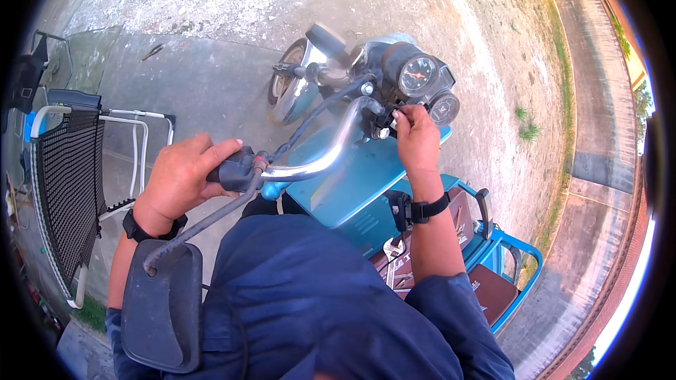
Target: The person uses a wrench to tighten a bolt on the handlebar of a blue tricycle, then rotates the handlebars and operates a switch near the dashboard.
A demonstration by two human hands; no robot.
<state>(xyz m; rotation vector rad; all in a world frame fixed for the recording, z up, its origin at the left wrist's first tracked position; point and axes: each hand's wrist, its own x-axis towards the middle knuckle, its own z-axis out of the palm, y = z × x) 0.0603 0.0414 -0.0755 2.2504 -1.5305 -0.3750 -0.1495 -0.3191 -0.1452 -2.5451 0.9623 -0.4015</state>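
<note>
A motorcycle's chrome handlebar crosses in front of me. My left hand is wrapped round the black handlebar grip at its left end, thumb along the top of the switch housing. My right hand is at the handlebar's centre clamp, just beside two round gauges. Its thumb and fingers are pinched together on a small part that they hide. A black cable runs along the bar. From the grip end, a bent stem leads to a black mirror near my left forearm.
Beneath the bar lies a teal body panel. The front wheel is turned to the left. Right of me, a blue-framed rack has brown panels and a wrench. A black mesh chair stands at left on concrete.
</note>
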